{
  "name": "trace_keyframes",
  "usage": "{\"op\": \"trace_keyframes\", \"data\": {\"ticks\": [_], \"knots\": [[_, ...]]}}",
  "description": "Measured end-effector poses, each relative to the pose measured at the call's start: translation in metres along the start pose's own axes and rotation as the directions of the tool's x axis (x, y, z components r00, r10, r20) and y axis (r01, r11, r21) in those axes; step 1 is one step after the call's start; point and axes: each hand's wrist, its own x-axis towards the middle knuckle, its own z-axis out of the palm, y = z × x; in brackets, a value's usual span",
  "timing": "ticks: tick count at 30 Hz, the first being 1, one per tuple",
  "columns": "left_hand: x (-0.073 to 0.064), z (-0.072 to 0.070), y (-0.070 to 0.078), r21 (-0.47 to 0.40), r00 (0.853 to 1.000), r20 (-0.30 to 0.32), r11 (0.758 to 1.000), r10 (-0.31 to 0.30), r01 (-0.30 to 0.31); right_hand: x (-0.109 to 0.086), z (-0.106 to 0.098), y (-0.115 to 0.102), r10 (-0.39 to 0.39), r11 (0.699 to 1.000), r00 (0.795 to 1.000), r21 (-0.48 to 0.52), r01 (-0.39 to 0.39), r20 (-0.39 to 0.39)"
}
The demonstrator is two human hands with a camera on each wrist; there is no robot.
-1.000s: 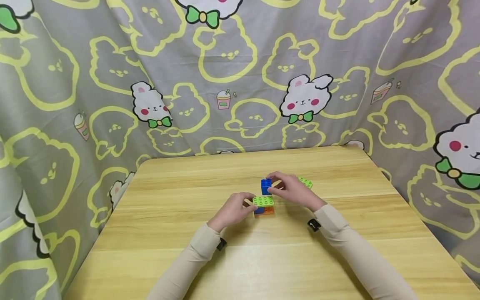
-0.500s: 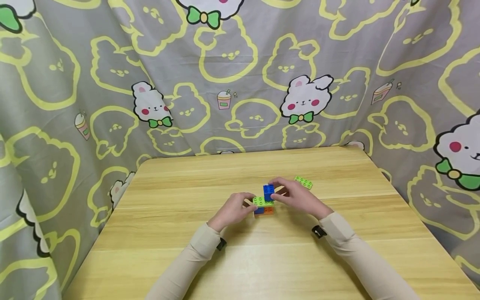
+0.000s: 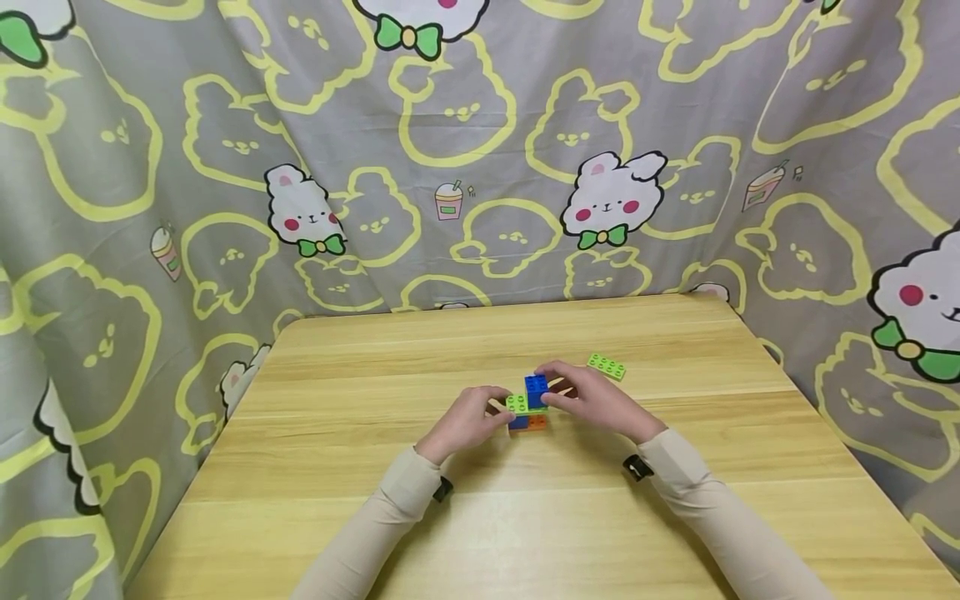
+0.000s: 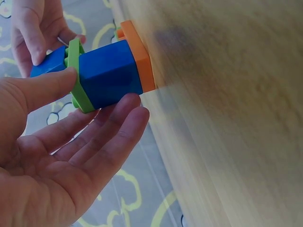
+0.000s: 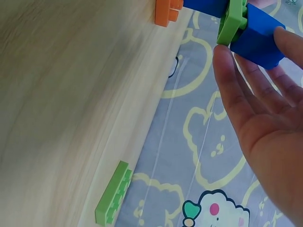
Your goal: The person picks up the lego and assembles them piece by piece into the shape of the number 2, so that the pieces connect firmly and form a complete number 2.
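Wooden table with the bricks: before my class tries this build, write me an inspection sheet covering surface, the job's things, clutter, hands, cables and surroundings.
Surface: table with pale wood grain.
Job's things: stack from the bottom up: orange plate, lower blue brick, middle green plate, upper blue brick at one end; whether fully pressed on, cannot tell. Loose green plate lies apart.
Clutter: nothing seen.
Hands: left hand holds the stack at the middle green plate; right hand grips the upper blue brick.
Cables: nothing seen.
Surroundings: grey cartoon-print curtain behind and beside the table.
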Motion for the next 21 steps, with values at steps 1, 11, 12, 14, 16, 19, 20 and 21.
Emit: {"op": "trace_keyframes", "data": {"ticks": [1,11,12,14,16,19,20,21], "knots": [[0.0001,0.0001,-0.0001,-0.001,1.000,0.000,1.000,-0.001,0.001,0.0001,0.0001,0.0002,0.001,1.000,1.000,0.001,-0.001,0.001],[0.0001,-0.0003,-0.0004,0.001,1.000,-0.001,1.000,0.008,-0.008,-0.0012,-0.0021,-0.0008,-0.015,1.000,0.999,0.004,0.015,0.037],[0.0001,-0.0003,-0.0002,0.002,1.000,-0.001,1.000,0.009,-0.009,-0.0013,-0.0023,-0.0011,-0.014,1.000,0.999,0.005,0.014,0.042],[0.0000,-0.0006,0.0000,0.002,1.000,-0.001,1.000,0.011,-0.011,-0.0016,-0.0029,-0.0020,-0.013,1.000,0.999,0.010,0.013,0.049],[-0.0001,-0.0008,0.0002,0.000,1.000,0.001,1.000,0.011,-0.011,-0.0021,-0.0033,-0.0024,-0.014,1.000,0.998,0.012,0.013,0.055],[-0.0002,-0.0009,0.0001,0.000,1.000,0.002,1.000,0.010,-0.010,-0.0023,-0.0030,-0.0023,-0.015,1.000,0.998,0.014,0.014,0.062],[-0.0003,-0.0009,-0.0001,0.001,1.000,0.002,1.000,0.010,-0.010,-0.0023,-0.0026,-0.0019,-0.016,1.000,0.998,0.012,0.015,0.064],[-0.0002,-0.0009,-0.0003,0.001,1.000,0.001,1.000,0.011,-0.011,-0.0023,-0.0021,-0.0015,-0.017,1.000,0.998,0.010,0.016,0.065]]}}
